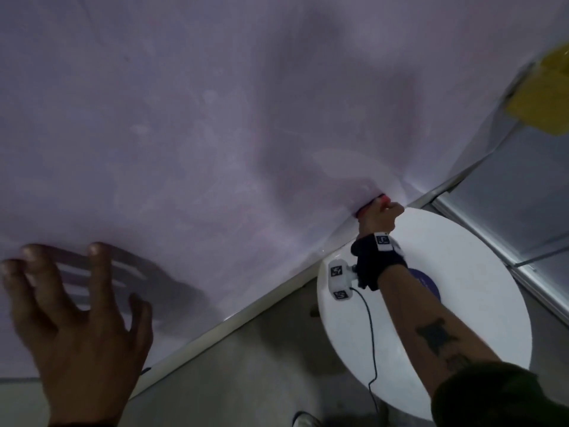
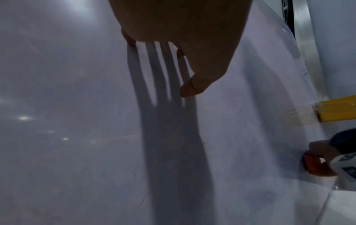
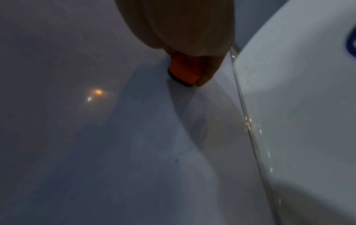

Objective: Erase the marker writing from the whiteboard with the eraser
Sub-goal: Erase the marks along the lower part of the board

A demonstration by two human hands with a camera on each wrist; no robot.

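Fingers (image 3: 207, 71) of the right hand (image 1: 380, 218) curl round the orange eraser (image 3: 185, 69) and press its dark pad flat against the whiteboard (image 1: 215, 103), low down and close to the board's bottom frame (image 1: 271, 291). Over on the other side, the left hand (image 1: 80, 318) is spread and relaxed, holding nothing; its fingertips (image 1: 97, 249) sit at the board surface, apparently bracing, though actual contact is hard to confirm. A wrist camera (image 1: 340, 280) with a trailing cable (image 1: 371, 331) is strapped to the right forearm.

No clear marker strokes show anywhere; only faint pinkish smears and haze remain, so erasing looks nearly finished, with this lower corner being cleaned.

Just beyond the eraser, a round white table (image 1: 462, 272) stands near the frame, and a yellow object (image 2: 337, 110) is fixed at the board's edge.

Risks from here: a stroke carried too far would run the eraser off the board onto the frame, or knock the knuckles against the table. Light pressure would leave the ghosted residue. The cable could catch the table rim on a wide sweep.
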